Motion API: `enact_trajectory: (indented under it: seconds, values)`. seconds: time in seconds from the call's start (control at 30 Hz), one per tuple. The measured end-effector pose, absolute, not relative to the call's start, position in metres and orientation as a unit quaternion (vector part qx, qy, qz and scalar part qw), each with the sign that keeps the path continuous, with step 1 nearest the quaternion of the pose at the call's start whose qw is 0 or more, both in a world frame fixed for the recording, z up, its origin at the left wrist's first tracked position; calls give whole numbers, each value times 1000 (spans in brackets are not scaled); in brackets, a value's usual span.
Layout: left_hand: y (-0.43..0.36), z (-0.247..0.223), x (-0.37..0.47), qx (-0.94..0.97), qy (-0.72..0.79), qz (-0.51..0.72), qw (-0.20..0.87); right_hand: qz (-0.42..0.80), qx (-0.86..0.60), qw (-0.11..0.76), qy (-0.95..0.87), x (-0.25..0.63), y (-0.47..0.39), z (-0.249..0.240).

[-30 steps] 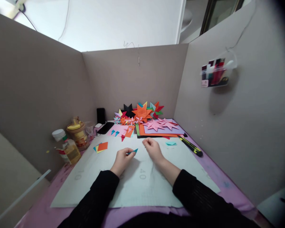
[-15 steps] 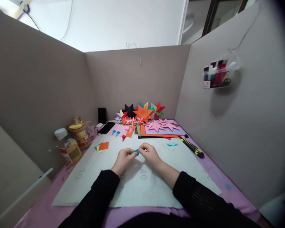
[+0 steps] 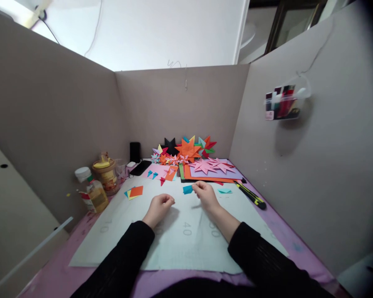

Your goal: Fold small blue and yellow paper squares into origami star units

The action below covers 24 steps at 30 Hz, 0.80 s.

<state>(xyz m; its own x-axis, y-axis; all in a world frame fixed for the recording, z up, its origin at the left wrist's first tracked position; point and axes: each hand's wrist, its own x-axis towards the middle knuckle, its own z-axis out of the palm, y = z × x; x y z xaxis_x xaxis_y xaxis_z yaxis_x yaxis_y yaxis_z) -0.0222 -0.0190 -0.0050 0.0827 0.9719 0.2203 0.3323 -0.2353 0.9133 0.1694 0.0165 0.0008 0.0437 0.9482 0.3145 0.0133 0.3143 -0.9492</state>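
Observation:
My right hand [image 3: 207,195] pinches a small blue piece of paper [image 3: 187,189] by its right edge, holding it over the white mat [image 3: 174,252]. My left hand [image 3: 159,208] is apart from it, lower and to the left, with the fingers curled closed and nothing visible in them. To the right of my right hand lies a folded light-teal paper [image 3: 225,191]. A few square papers, the top one orange [image 3: 136,191], with yellow and blue beneath, lie to the left of my left hand.
A yellow-black box cutter [image 3: 251,196] lies along the right edge. Folded paper stars [image 3: 188,149] and coloured sheets [image 3: 214,179] fill the back. At left stand a glue bottle [image 3: 96,198] and a tub [image 3: 108,178]; a phone [image 3: 141,168] lies beyond. Grey partitions [image 3: 180,107] enclose the table.
The hands have separated. My right hand has moved slightly up and right with the blue paper, which now shows flat; my left hand has let go of it and drawn back slightly left.

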Motion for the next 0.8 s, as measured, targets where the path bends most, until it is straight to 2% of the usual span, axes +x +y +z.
enact_trajectory:
  seconds: [0.13,0.23,0.57,0.8]
  values:
    - [-21,-2,-18,639,468,493,360,351,-420,530,-648,163,8,1]
    - [-22,-2,-12,657,469,466,363,337,-405,501,-686,149,-2,0]
    - [-25,4,-16,630,492,448,402,461,-415,560,-549,162,10,1]
    - [-24,3,-14,606,469,470,438,464,-360,522,-619,151,2,-5]
